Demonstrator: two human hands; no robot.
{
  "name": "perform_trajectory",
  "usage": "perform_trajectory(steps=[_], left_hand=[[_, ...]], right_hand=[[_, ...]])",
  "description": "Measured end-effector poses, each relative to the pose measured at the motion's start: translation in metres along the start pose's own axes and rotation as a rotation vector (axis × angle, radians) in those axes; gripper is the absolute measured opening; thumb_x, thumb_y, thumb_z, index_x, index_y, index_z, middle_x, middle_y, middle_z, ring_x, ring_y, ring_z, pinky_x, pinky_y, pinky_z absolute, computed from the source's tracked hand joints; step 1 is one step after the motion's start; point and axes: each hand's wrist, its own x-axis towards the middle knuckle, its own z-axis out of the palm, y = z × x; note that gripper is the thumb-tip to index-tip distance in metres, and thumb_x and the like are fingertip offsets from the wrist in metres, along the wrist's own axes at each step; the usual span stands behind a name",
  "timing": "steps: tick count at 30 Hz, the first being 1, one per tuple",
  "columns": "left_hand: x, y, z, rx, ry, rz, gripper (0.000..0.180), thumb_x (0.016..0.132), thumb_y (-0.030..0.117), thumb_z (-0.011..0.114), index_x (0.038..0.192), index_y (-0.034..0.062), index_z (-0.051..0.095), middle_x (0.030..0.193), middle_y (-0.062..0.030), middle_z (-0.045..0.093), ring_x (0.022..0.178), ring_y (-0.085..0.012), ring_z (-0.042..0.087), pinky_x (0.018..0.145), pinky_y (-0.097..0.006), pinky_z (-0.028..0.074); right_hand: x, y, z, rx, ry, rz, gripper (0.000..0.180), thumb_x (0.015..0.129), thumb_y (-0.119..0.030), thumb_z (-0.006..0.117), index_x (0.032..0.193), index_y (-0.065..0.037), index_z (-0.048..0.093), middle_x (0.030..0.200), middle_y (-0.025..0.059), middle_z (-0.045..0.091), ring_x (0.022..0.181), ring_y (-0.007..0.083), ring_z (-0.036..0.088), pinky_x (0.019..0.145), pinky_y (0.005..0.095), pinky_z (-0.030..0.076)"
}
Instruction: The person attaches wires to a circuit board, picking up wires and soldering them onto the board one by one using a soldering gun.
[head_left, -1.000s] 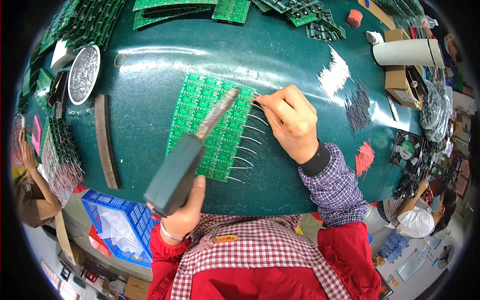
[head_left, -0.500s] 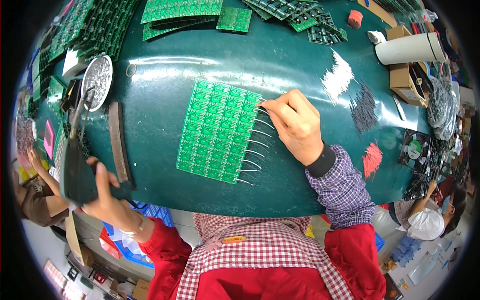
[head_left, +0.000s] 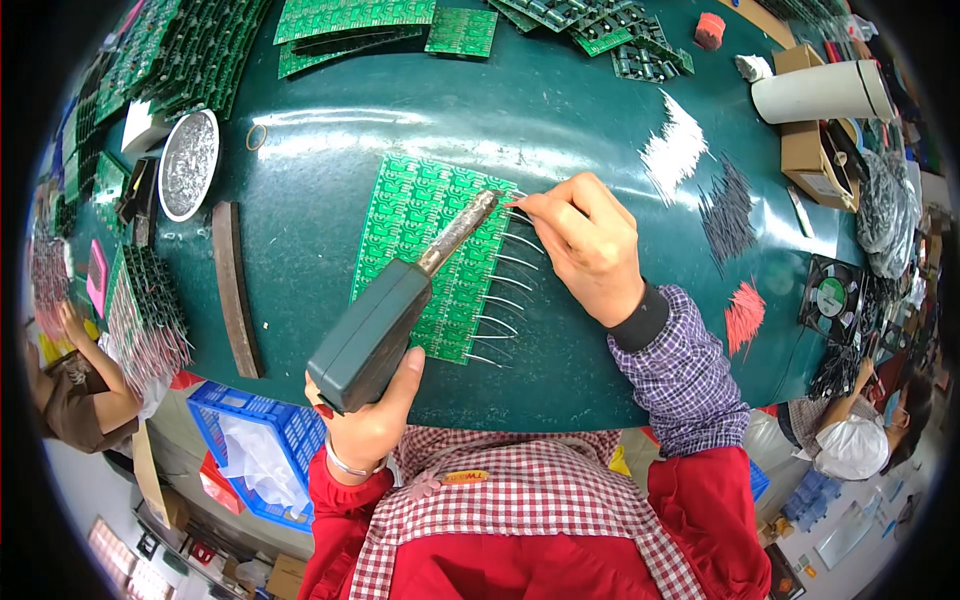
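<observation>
My left hand (head_left: 370,425) is wrapped around a dark green soldering gun (head_left: 375,335). The gun's metal nose lies over a green circuit board panel (head_left: 400,220) on the table, its tip by the panel's upper right corner. There, my right hand (head_left: 590,240) pinches a thin wire, mostly hidden by the fingertips. Below it, several short white wires (head_left: 500,302) stick out to the right from the panel's right edge. The gun's body and my left hand cover the panel's lower left part.
Piles of white wires (head_left: 675,150), black wires (head_left: 725,220) and red wires (head_left: 743,318) lie on the right. A white oval dish (head_left: 190,165) and a curved dark bar (head_left: 235,290) are on the left. Stacked boards (head_left: 355,15) line the far side. Co-workers sit at both sides.
My left hand has brought the soldering gun from beside the dish at the left over to the panel's upper right corner. The right hand has barely moved and keeps its pinch.
</observation>
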Motion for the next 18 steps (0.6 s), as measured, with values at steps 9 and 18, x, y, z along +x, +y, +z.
perform_trajectory(steps=[9, 18], left_hand=[[0.0003, -0.0067, 0.0033, 0.152, -0.038, 0.136, 0.021, 0.073, 0.008, 0.083, 0.091, 0.0042, 0.073, 0.078, -0.0049, 0.069, 0.06, -0.018, 0.063, 0.058, -0.03, 0.048], [-0.0015, -0.0081, -0.0003, 0.192, -0.014, 0.146, 0.021, 0.073, 0.008, 0.082, 0.091, 0.0012, 0.072, 0.079, -0.0073, 0.07, 0.061, -0.0201, 0.065, 0.06, -0.031, 0.05]], right_hand=[[-0.0006, -0.0001, 0.0006, 0.005, 0.002, 0.009, 0.022, 0.07, 0.01, 0.073, 0.087, -0.002, 0.067, 0.075, 0.0063, 0.051, 0.068, 0.0217, 0.056, 0.057, 0.0333, 0.047], [0.0006, -0.0002, 0.0004, -0.003, 0.0, -0.006, 0.022, 0.07, 0.009, 0.074, 0.087, -0.002, 0.067, 0.075, 0.0063, 0.052, 0.068, 0.0216, 0.057, 0.057, 0.0331, 0.048]])
